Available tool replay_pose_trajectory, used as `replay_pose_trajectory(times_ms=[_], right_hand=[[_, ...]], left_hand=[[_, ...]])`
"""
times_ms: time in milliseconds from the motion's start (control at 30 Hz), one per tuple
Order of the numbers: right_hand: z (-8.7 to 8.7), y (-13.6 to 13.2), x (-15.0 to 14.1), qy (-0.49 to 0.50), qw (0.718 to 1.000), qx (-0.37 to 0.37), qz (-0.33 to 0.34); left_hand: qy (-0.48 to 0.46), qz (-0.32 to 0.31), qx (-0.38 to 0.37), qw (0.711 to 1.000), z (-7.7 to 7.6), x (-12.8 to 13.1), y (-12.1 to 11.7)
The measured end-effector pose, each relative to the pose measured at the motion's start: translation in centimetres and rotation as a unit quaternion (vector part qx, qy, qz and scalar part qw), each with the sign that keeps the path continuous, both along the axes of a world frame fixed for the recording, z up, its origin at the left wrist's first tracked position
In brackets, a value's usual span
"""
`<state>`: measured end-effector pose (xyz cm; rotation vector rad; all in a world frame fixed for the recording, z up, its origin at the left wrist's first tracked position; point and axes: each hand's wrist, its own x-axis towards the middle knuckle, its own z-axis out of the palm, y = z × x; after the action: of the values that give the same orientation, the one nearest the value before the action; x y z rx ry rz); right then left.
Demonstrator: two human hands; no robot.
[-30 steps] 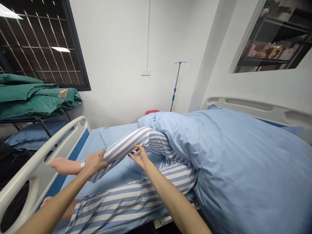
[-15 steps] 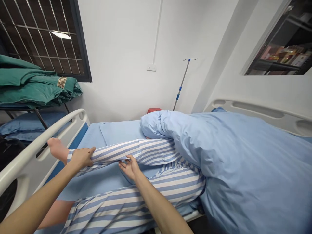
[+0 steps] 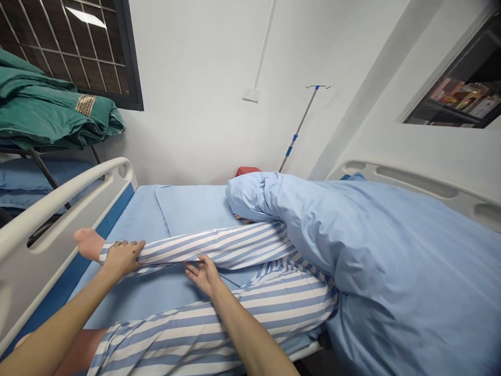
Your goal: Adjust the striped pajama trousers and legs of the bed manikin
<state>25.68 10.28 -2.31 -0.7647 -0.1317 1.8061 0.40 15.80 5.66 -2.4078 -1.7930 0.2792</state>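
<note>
A person lies on the bed, with both legs in blue-and-white striped trousers. My left hand (image 3: 122, 259) is wrapped over the shin of the far leg (image 3: 235, 244), just above its bare foot (image 3: 89, 244). Under that leg's near side, around the calf or knee, my right hand (image 3: 203, 275) is turned palm up. Its fingers are spread, with the tips at the trouser cloth; whether they bear weight I cannot tell. The near leg (image 3: 188, 334) lies bent across the front, partly behind my right forearm. A light blue quilt (image 3: 360, 235) covers the upper body.
A white bed end board (image 3: 86, 180) rises beyond the feet, with another bed board (image 3: 415, 180) at the right. An IV pole (image 3: 299, 128) and a red object (image 3: 247, 171) stand by the wall. Green folded cloth (image 3: 58, 117) lies on a rack at left.
The camera view has shifted slightly. The far leg and both hands sit a little farther from the bed's far edge. My hands keep about the same places on the leg.
</note>
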Motion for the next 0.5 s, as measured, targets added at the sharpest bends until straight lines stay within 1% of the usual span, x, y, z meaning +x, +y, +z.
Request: replay_pose_trajectory(times_ms=[67,167,267,333,367,433,467,500], right_hand=[[-0.8,-0.1,-0.3,-0.028,0.999,-0.02,0.0],[-1.6,-0.4,-0.6,-0.119,0.992,-0.032,0.019],[-1.8,-0.8,-0.7,-0.242,0.969,-0.011,0.054],[-1.7,-1.2,-0.5,-0.314,0.946,-0.005,0.075],[-1.5,-1.5,-0.4,-0.344,0.935,-0.005,0.083],[-1.0,-2.2,0.3,-0.377,0.922,-0.003,0.088],[-0.6,-2.7,0.9,-0.398,0.913,0.011,0.091],[-0.2,-3.3,1.5,-0.435,0.895,0.041,0.095]], left_hand=[[0.002,0.003,-0.004,1.0,-1.3,-0.3,0.2],[-0.001,0.006,-0.005,1.0,-3.6,-0.9,0.1],[-0.009,-0.009,0.028,1.0,-5.4,-1.6,-0.4],[-0.023,-0.019,0.049,0.998,-6.1,-2.1,-0.7],[-0.031,-0.023,0.052,0.998,-6.2,-2.2,-0.8],[-0.046,-0.026,0.057,0.997,-6.2,-2.3,-1.2],[-0.051,-0.026,0.063,0.996,-6.1,-2.2,-1.4],[-0.055,-0.027,0.074,0.995,-6.0,-2.0,-1.8]])
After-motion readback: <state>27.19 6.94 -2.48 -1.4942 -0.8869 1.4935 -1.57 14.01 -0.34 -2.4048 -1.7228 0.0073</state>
